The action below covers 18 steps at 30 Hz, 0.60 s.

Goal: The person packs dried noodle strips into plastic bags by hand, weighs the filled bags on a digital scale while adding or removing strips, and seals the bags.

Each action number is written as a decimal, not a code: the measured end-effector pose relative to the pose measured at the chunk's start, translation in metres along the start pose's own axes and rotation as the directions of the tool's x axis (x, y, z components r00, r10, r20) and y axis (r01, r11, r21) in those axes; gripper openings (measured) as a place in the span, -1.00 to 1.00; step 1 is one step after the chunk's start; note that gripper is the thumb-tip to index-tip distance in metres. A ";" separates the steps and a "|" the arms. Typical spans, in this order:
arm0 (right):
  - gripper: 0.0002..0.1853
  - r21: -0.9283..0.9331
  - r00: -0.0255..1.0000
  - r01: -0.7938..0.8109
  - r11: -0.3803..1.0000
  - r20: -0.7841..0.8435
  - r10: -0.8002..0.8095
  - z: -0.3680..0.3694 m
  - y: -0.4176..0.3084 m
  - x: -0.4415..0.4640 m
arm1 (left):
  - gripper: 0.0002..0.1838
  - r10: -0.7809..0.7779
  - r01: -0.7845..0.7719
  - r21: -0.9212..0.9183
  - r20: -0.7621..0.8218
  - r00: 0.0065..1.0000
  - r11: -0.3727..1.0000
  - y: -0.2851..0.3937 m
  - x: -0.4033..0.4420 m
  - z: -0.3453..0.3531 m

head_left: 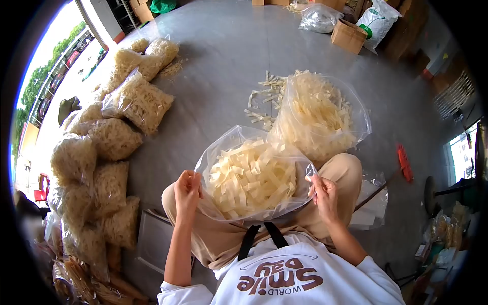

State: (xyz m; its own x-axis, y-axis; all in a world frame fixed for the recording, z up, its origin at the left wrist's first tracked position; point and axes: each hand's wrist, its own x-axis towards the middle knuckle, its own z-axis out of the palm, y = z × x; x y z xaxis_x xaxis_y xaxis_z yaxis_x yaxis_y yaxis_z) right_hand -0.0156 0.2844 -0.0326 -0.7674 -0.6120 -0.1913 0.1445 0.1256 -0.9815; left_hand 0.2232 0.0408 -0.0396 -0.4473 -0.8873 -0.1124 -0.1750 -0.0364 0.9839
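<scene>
A clear plastic bag (pixel 239 133) stands open between my knees, filled with pale yellow flat strips (pixel 251 178). My left hand (pixel 188 189) is closed on the bag's rim at its left side. On the opposite side, my right hand (pixel 323 194) pinches the rim between thumb and fingers. Just beyond, touching this bag or very close to it, a second open clear bag (pixel 360 119) holds more of the same strips. Loose strips (pixel 265 96) lie on the floor beside that second bag.
Several filled clear bags (pixel 140 101) are piled along the left. A red object (pixel 404 162) lies on the floor at right. A cardboard box (pixel 348 36) and a white sack (pixel 378 23) stand at the back right. Packed goods (pixel 442 234) crowd the lower right.
</scene>
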 end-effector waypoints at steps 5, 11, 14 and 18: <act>-0.70 -0.294 0.933 0.355 0.887 0.046 -0.358 0.005 0.001 0.000 | -0.67 0.185 -0.185 0.287 0.026 0.982 0.940 0.026 -0.032 0.000; -0.72 -0.419 0.538 0.841 0.342 0.714 -0.448 0.011 -0.056 -0.027 | -0.52 0.124 -0.120 0.124 -0.026 0.992 0.985 0.013 -0.074 0.003; -0.79 -0.300 0.362 0.921 0.247 0.893 -0.266 0.008 -0.038 -0.030 | -0.48 0.056 -0.056 -0.008 -0.006 0.998 0.998 -0.002 -0.093 0.014; -0.91 -0.217 0.289 0.947 0.238 0.898 -0.330 0.012 -0.022 -0.031 | -0.78 -0.233 0.217 0.120 0.139 0.962 0.969 -0.008 -0.108 0.012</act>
State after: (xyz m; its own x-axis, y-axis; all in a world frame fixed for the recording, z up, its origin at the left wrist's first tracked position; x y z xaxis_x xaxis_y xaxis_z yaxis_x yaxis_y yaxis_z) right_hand 0.0125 0.2907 -0.0054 0.2915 -0.9200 0.2618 -0.8279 -0.3798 -0.4128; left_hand 0.2627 0.1427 -0.0369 -0.5119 -0.7813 -0.3572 -0.3725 -0.1728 0.9118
